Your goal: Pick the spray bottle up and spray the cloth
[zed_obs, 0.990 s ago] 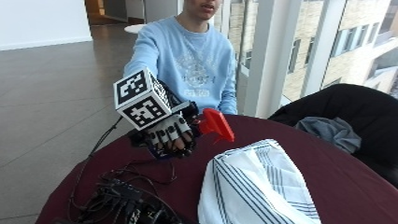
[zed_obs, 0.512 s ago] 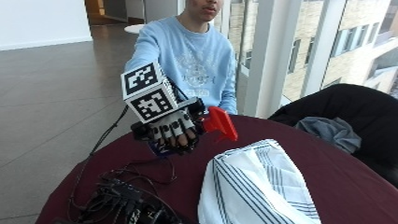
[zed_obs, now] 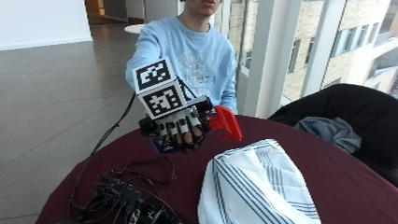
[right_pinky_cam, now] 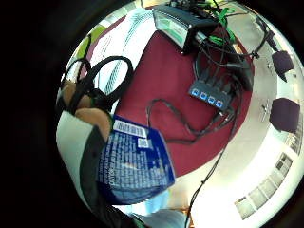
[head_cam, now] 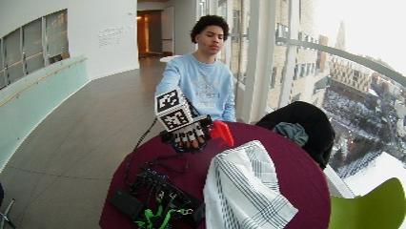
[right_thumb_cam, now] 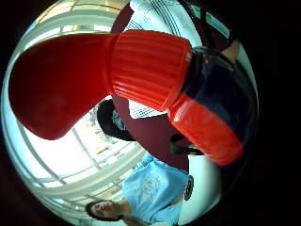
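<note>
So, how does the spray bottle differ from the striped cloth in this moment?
The spray bottle is held in the air by the gloved right hand; the striped cloth lies on the table, untouched. The bottle has a red head and a dark blue label; the cloth is white with dark stripes. The bottle is rigid, the cloth rumpled. Both are over the same maroon table.

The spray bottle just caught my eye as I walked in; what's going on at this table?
A person seated at the round table holds the spray bottle in the gloved right hand, lifted clear of the tabletop. Fingers wrap the bottle's body, and its red head points toward the striped cloth, which lies spread on the table. No spray is visible. A tangle of cables and electronics lies beside the cloth.
</note>
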